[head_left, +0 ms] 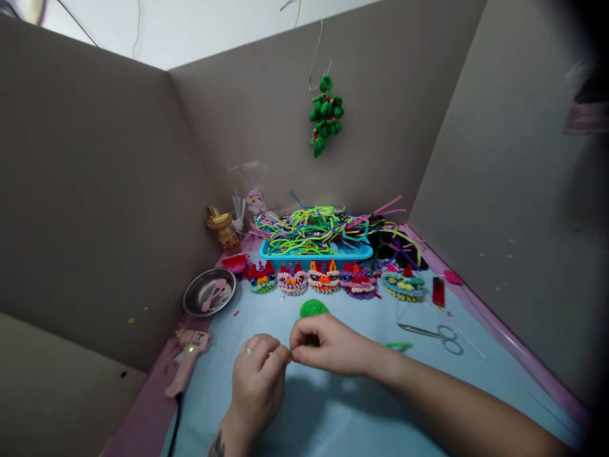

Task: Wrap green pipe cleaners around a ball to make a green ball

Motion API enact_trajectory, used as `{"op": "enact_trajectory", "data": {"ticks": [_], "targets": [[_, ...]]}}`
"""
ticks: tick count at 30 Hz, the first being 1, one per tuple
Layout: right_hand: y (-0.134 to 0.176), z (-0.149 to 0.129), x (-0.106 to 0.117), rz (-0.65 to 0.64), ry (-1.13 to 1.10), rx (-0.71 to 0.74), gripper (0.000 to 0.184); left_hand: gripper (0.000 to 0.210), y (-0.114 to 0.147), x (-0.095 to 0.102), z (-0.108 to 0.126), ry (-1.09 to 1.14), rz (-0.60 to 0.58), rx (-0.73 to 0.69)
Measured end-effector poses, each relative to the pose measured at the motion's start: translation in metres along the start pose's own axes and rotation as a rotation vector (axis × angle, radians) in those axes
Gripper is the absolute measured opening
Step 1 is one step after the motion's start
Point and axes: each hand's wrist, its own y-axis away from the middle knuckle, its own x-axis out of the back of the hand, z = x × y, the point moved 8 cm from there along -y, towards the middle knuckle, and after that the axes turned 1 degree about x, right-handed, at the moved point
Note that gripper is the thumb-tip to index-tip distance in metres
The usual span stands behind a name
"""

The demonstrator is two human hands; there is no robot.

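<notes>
My left hand (259,374) and my right hand (326,343) meet fingertip to fingertip over the blue work mat (361,406). Both are closed in a pinch on a thin green pipe cleaner, of which only a speck shows between the fingers. A round green coil (313,308) sits just beyond my right hand, partly covered by it; whether it joins the pinched strand I cannot tell. Right of my wrist lies a short green piece (399,346). Silver scissors (435,333) rest farther right.
Several colourful lion-head figures (324,277) stand in a row before a blue tray (316,257) heaped with pipe cleaners (309,228). At left are a metal bowl (195,295) and a pink glue gun (188,368) with its cord. A green ornament (326,117) hangs on the grey partition.
</notes>
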Motion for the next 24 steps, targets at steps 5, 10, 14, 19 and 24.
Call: {"op": "enact_trajectory", "data": {"ticks": [5, 10, 14, 19, 24], "targets": [[0.001, -0.013, 0.006, 0.140, 0.177, 0.194, 0.011, 0.015, 0.002, -0.009, -0.006, 0.138, -0.049, 0.158], [0.007, -0.018, 0.003, 0.180, 0.426, 0.325, 0.009, 0.020, 0.004, -0.020, -0.019, 0.275, -0.137, 0.391], [0.015, -0.030, -0.005, 0.222, 0.775, 0.501, 0.017, 0.029, 0.011, -0.038, -0.038, 0.488, -0.265, 0.700], [0.024, -0.043, -0.017, 0.227, 0.988, 0.684, 0.024, 0.029, 0.025, -0.057, -0.046, 0.790, -0.330, 0.939], [0.007, -0.017, -0.001, 0.160, 0.485, 0.272, 0.012, 0.022, 0.009, -0.026, -0.035, 0.359, -0.177, 0.504]]}}
